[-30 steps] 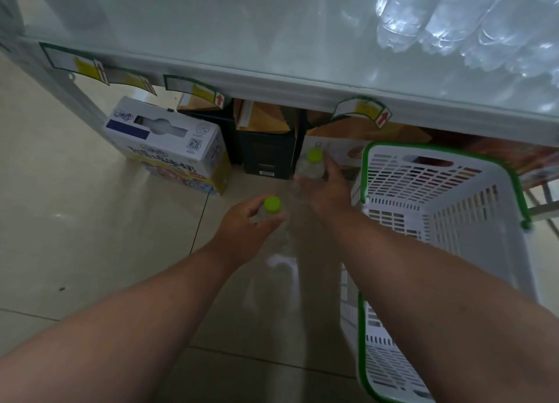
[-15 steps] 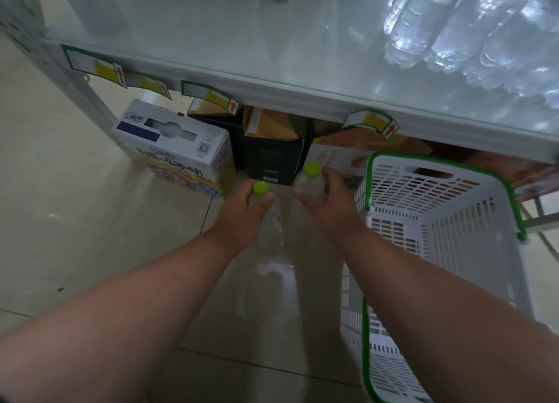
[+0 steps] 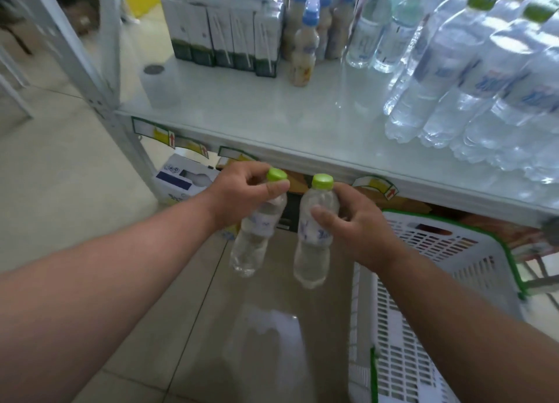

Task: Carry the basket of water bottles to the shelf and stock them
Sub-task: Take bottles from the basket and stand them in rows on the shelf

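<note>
Head view, looking down: two hands each hold one small water bottle with a green cap, just below the front edge of the shelf (image 3: 272,121). The left hand (image 3: 242,194) pinches the left bottle (image 3: 257,230) up near its cap, so the bottle hangs down and tips a little. The right hand (image 3: 357,224) is wrapped round the side of the right bottle (image 3: 314,230), thumb across the front. The two bottles are close together but not touching. The white basket (image 3: 453,251) with the green rim sits on the floor at about 4 o'clock, and it looks empty from here. More water bottles (image 3: 472,79) already stand at 2 o'clock on the shelf, with a bare spot at 12 o'clock. What could go wrong: the left bottle is held only by its top, so it might slip or swing and bump the shelf edge on the way up. A bottle set down too fast could knock over the ones standing there.
</note>
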